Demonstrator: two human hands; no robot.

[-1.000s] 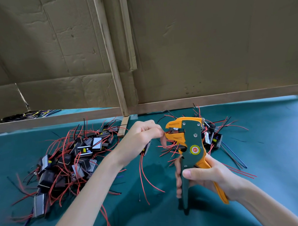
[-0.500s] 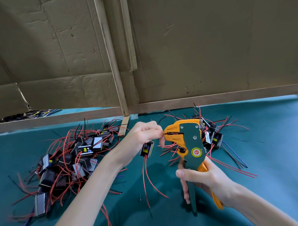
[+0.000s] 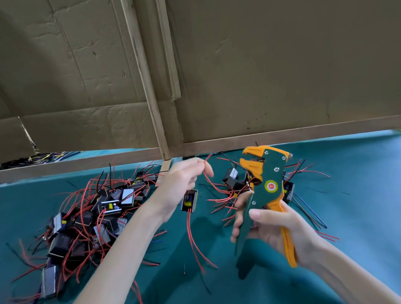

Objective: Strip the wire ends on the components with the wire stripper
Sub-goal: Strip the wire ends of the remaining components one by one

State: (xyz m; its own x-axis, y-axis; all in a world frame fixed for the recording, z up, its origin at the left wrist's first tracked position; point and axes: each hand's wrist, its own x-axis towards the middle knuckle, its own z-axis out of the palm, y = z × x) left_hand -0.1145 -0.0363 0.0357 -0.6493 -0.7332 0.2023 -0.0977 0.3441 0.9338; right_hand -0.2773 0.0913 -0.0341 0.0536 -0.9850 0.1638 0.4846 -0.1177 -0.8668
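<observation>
Orange-and-green wire stripper [image 3: 268, 179] stands upright above the teal cloth [image 3: 367, 214], its jaws parted and facing left. The right hand [image 3: 272, 226] grips its two handles, fingers curled round the green one and thumb across the front. To the left and apart from the jaws, the left hand [image 3: 182, 184] pinches a red wire [image 3: 205, 162] whose tip sticks up past the fingertips. A small black component [image 3: 189, 200] hangs under that hand, more red leads trailing down to the cloth. Behind the stripper lies a smaller heap of components [image 3: 232, 180], partly hidden by the tool and right hand. A larger tangle of components [image 3: 88, 215] lies left of the forearm. Creased cardboard [image 3: 260, 58] walls off the back.
</observation>
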